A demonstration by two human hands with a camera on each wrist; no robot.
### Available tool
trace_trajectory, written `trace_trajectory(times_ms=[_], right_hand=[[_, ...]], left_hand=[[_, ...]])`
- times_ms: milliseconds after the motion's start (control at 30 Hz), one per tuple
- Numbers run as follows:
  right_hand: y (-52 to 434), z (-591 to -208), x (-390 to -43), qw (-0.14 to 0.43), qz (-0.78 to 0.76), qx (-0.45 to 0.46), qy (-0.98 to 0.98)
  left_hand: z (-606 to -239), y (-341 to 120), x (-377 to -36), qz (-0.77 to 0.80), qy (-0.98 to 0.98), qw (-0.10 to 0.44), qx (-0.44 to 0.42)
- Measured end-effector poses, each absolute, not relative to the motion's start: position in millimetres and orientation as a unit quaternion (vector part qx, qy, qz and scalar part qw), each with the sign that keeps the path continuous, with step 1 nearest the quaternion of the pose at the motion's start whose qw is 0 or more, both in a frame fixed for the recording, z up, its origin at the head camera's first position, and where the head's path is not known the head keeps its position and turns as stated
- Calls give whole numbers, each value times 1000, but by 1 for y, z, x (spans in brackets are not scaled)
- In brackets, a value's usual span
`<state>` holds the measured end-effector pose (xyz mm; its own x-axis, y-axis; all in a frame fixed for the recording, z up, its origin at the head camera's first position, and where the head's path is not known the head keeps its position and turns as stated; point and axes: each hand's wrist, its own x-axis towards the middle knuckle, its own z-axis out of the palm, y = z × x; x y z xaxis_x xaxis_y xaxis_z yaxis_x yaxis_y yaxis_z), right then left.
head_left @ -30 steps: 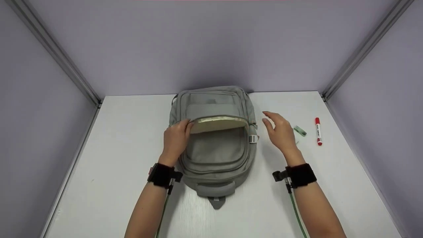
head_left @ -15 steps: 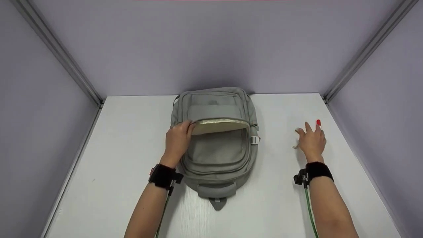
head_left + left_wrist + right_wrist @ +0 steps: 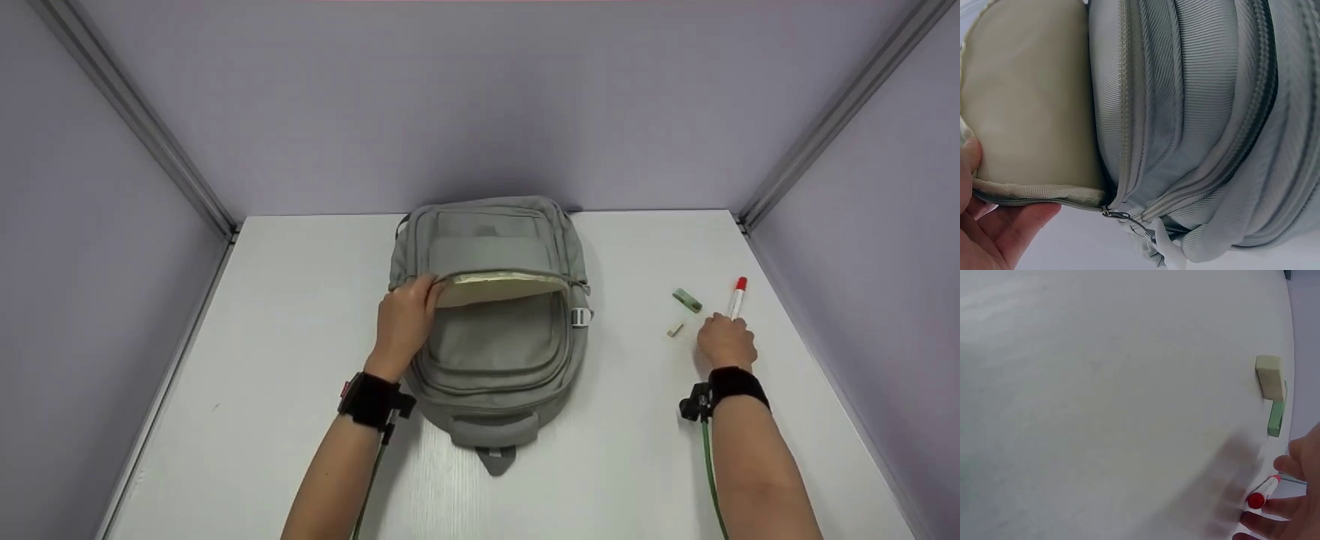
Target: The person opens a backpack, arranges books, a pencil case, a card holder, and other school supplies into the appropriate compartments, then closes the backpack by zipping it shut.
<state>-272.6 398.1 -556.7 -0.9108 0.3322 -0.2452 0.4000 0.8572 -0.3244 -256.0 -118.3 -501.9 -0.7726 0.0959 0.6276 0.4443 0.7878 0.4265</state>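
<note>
A grey backpack [image 3: 487, 405] lies on the white table, its front pocket unzipped and the cream lining [image 3: 1033, 95] showing. My left hand [image 3: 405, 322] pinches the edge of the pocket flap at its left side; in the left wrist view the thumb is on the lining and the fingers are behind the zip edge. At the right of the table my right hand [image 3: 726, 341] holds the lower end of a white marker [image 3: 737, 300] with red ends. In the right wrist view the marker sits between thumb and fingers.
Left of the marker lie a small green block [image 3: 687, 300] and a small cream block [image 3: 676, 329]. Pale walls [image 3: 480, 105] enclose the table [image 3: 247, 315] at the back and both sides.
My right hand has moved right from beside the backpack to the marker, uncovering the small blocks. The marker has shifted slightly right and tilted. My left hand keeps its hold on the flap.
</note>
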Motion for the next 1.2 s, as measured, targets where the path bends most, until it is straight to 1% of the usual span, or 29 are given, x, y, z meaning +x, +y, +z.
trace_trajectory(times_ms=[100,300,433,500,667,733,833,1033,1200], right_hand=[[402,-561,-268,69,-171,190,964],[404,-565,-267,-19,-174,211,962],[403,-563,-272,-50,-186,224,956],[401,-563,-274,-87,-192,219,953],[390,-562,-280,-229,-212,163,936],[381,-558,-283,-261,-226,135,929],[365,-547,-285,-279,-260,103,919],[331,-520,-282,-279,-316,50,905],[309,-494,-274,-283,-346,-38,894]], left_hand=[[-501,-118,-255,-290,-897,297,-152],[-500,-117,-255,-289,-900,290,-149],[-500,-116,-255,-288,-898,298,-147],[-501,-116,-254,-291,-896,299,-148],[-504,-116,-254,-301,-890,304,-155],[-504,-115,-255,-302,-889,308,-155],[-502,-115,-256,-300,-889,311,-154],[-495,-114,-255,-295,-893,306,-150],[-483,-113,-255,-290,-893,311,-151]])
